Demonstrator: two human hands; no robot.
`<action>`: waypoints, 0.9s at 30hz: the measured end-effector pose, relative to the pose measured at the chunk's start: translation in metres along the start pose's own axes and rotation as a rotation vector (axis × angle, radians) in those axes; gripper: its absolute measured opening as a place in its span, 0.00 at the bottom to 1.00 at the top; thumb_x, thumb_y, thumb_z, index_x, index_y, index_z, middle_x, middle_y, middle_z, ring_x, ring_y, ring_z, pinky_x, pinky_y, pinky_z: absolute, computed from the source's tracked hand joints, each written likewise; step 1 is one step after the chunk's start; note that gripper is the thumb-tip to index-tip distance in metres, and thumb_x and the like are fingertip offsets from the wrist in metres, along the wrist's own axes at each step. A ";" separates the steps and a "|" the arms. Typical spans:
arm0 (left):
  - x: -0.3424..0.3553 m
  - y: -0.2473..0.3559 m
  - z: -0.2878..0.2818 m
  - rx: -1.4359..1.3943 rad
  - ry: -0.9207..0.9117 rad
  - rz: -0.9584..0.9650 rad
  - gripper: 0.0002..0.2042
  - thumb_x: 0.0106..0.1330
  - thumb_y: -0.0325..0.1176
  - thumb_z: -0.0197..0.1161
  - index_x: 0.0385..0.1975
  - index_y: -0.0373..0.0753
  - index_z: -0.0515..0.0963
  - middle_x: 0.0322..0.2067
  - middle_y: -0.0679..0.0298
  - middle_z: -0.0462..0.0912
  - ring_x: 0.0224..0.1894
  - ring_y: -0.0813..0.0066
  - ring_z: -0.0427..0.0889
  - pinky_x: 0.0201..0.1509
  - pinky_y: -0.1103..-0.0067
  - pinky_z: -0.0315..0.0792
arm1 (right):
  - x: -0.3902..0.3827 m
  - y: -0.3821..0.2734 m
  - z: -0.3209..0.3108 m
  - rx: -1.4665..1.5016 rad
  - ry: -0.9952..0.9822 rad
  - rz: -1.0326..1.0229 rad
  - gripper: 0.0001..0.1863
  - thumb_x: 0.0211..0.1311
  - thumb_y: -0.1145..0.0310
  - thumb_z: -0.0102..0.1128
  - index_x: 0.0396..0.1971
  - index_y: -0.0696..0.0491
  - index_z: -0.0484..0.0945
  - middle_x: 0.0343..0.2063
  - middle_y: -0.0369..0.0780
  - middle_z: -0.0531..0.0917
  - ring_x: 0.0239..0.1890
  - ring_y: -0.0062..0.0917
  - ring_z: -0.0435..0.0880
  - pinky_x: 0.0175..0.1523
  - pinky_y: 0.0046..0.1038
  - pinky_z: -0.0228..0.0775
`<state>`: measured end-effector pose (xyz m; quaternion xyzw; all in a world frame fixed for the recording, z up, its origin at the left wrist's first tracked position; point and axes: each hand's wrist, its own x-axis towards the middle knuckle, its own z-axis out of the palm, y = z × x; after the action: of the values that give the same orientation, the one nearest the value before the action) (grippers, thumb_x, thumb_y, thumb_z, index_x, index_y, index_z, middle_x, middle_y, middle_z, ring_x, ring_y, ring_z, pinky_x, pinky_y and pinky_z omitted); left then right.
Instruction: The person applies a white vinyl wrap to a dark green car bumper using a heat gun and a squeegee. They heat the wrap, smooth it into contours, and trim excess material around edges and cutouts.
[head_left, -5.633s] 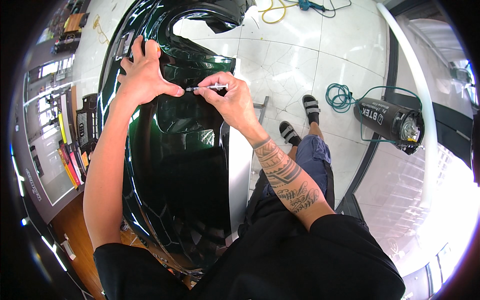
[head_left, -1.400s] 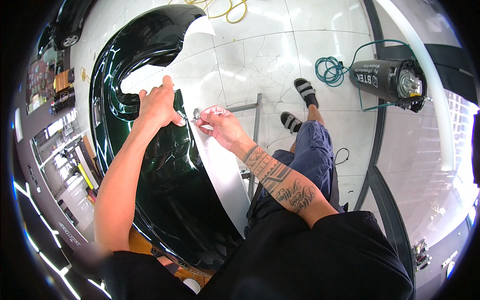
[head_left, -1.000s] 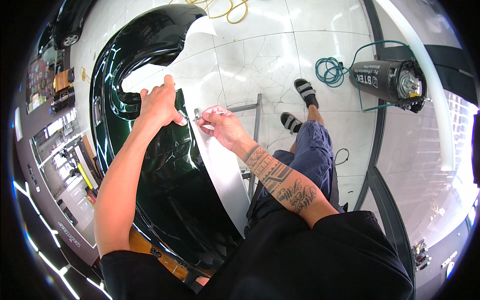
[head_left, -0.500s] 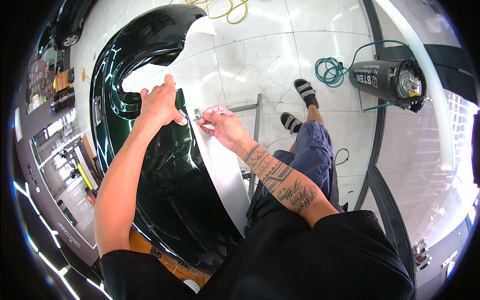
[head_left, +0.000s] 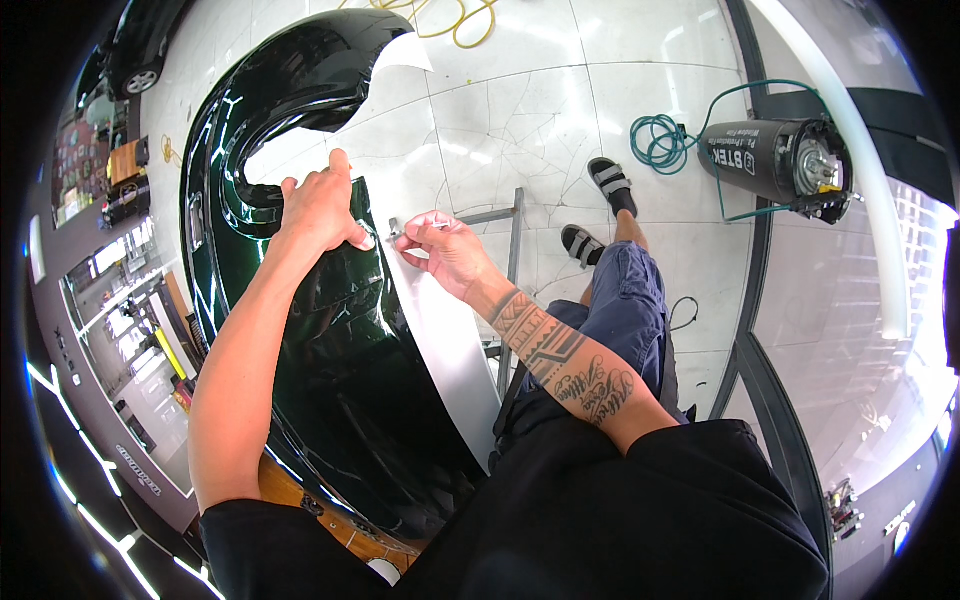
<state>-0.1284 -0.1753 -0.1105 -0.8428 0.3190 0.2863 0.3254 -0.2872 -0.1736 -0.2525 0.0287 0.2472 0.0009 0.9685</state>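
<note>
A glossy dark green car body panel [head_left: 330, 375] with a curved far end stretches along my left side. My left hand [head_left: 318, 212] rests on it beside the curved cut-out, fingers spread and thumb against the panel's right edge. Close to that thumb, my right hand [head_left: 443, 250] is closed in a pinch just off the edge. Something small and pale shows at its fingertips, too small to name. Below the pinch, a white strip [head_left: 445, 340] runs along the panel's right edge toward my body.
A grey metal stand [head_left: 515, 235] shows beneath the panel. To the right, a black cylindrical tank [head_left: 755, 158] lies with a coiled green hose [head_left: 658, 145]. A yellow hose [head_left: 470, 28] crosses the tiled floor at the far side. A dark car [head_left: 135, 50] stands far left.
</note>
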 end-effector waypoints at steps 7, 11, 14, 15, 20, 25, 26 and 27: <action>0.001 0.001 0.000 0.010 0.012 -0.007 0.45 0.28 0.39 0.86 0.46 0.36 0.62 0.39 0.52 0.84 0.48 0.54 0.82 0.56 0.58 0.61 | -0.001 -0.001 0.001 -0.006 -0.005 -0.008 0.03 0.64 0.72 0.60 0.33 0.51 0.75 0.31 0.36 0.82 0.39 0.22 0.80 0.52 0.31 0.70; 0.000 0.001 0.000 0.006 0.006 -0.015 0.44 0.28 0.39 0.86 0.46 0.36 0.62 0.39 0.51 0.84 0.48 0.54 0.82 0.56 0.57 0.61 | 0.000 0.000 -0.001 -0.014 -0.022 -0.003 0.03 0.64 0.71 0.61 0.33 0.50 0.76 0.32 0.37 0.83 0.41 0.23 0.80 0.54 0.33 0.68; 0.000 0.001 0.002 0.009 0.026 -0.005 0.44 0.28 0.39 0.86 0.46 0.36 0.62 0.38 0.51 0.84 0.48 0.54 0.82 0.56 0.57 0.61 | 0.002 0.002 -0.004 -0.027 -0.026 -0.001 0.02 0.65 0.71 0.61 0.33 0.50 0.76 0.32 0.37 0.83 0.42 0.24 0.81 0.55 0.34 0.67; 0.000 0.001 0.001 0.013 0.017 -0.008 0.44 0.29 0.39 0.86 0.46 0.37 0.62 0.39 0.52 0.84 0.48 0.55 0.82 0.57 0.57 0.61 | 0.002 0.002 -0.004 -0.031 -0.024 0.000 0.02 0.65 0.71 0.61 0.33 0.50 0.76 0.32 0.37 0.83 0.42 0.24 0.81 0.55 0.34 0.68; 0.001 0.002 0.000 0.018 -0.004 -0.023 0.43 0.31 0.39 0.86 0.47 0.39 0.63 0.40 0.56 0.84 0.49 0.57 0.82 0.58 0.56 0.62 | 0.002 0.002 -0.002 -0.031 -0.016 0.002 0.02 0.65 0.70 0.61 0.33 0.50 0.76 0.32 0.37 0.83 0.41 0.24 0.81 0.55 0.34 0.68; 0.000 0.000 0.002 -0.003 0.037 0.011 0.44 0.28 0.39 0.86 0.44 0.36 0.61 0.36 0.50 0.84 0.46 0.52 0.82 0.55 0.58 0.62 | 0.003 0.003 -0.004 -0.031 -0.026 0.000 0.03 0.64 0.70 0.61 0.33 0.50 0.76 0.32 0.37 0.83 0.41 0.23 0.81 0.55 0.33 0.68; 0.000 0.000 0.003 -0.004 0.039 0.012 0.44 0.28 0.39 0.86 0.44 0.36 0.61 0.36 0.50 0.84 0.46 0.52 0.82 0.55 0.58 0.62 | 0.003 0.003 -0.004 -0.029 -0.025 0.003 0.03 0.64 0.70 0.61 0.33 0.50 0.76 0.32 0.37 0.83 0.41 0.23 0.81 0.55 0.33 0.68; -0.001 0.000 0.002 -0.004 0.035 0.009 0.44 0.28 0.39 0.86 0.44 0.36 0.61 0.36 0.49 0.84 0.46 0.52 0.82 0.55 0.58 0.62 | 0.003 0.003 -0.004 -0.027 -0.024 0.005 0.03 0.64 0.70 0.61 0.33 0.50 0.76 0.32 0.37 0.83 0.41 0.23 0.81 0.55 0.33 0.68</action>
<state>-0.1295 -0.1735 -0.1115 -0.8469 0.3278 0.2735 0.3170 -0.2865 -0.1709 -0.2568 0.0161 0.2356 0.0064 0.9717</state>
